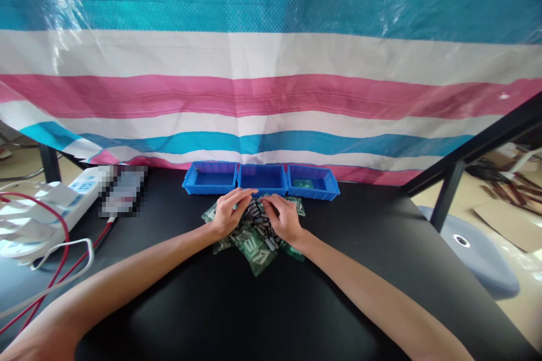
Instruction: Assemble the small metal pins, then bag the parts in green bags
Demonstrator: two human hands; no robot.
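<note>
A heap of small dark and silver cylindrical metal parts [266, 229] lies in the middle of the black table. Clear greenish plastic bags [256, 258] holding similar pale parts lie in and around it. My left hand [231, 213] rests at the heap's left side, its fingers stretched to the right and the thumb apart. From the right, my right hand [284, 219] reaches onto the heap with bent fingers and a gap beside the thumb. Neither hand shows a thing held in it, though the right fingertips are partly hidden.
Behind the heap stand a left blue bin [210, 187], a middle blue bin [262, 189] and a right blue bin [315, 194] with a greenish bag [303, 183] inside. At left are a power strip [87, 180] and cables [68, 242]. A striped sheet [271, 96] hangs behind; a stool [474, 254] stands right.
</note>
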